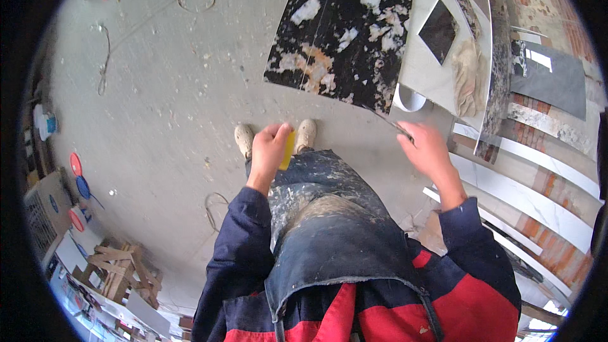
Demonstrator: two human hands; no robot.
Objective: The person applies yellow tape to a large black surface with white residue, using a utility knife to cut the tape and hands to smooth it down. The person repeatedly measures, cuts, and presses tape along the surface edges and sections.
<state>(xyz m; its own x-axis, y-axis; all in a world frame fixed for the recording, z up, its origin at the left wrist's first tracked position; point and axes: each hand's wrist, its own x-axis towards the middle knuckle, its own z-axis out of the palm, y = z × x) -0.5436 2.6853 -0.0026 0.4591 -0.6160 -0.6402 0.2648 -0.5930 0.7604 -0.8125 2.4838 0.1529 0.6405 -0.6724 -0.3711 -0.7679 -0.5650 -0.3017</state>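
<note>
My left hand (270,151) is closed round a flat yellow piece (287,152), which hangs beside my thigh; its exact kind does not show. Out to the right, my right hand (429,151) grips a long, thin, dark tool (387,120), seen almost edge-on. The tool's far end points at the near edge of a black slab (342,38) with white and rusty patches; I cannot tell whether they touch. To the right of the slab, a pale surface bears a dark square tile (437,31) and a crumpled beige cloth or glove (467,79).
A white curved piece (409,98) sits by the slab's near right corner. Long white strips (525,196) lie along the right side. At the lower left are a wooden stand (123,272) and red and blue round things (83,187). A thin cord (104,60) crosses the dusty floor.
</note>
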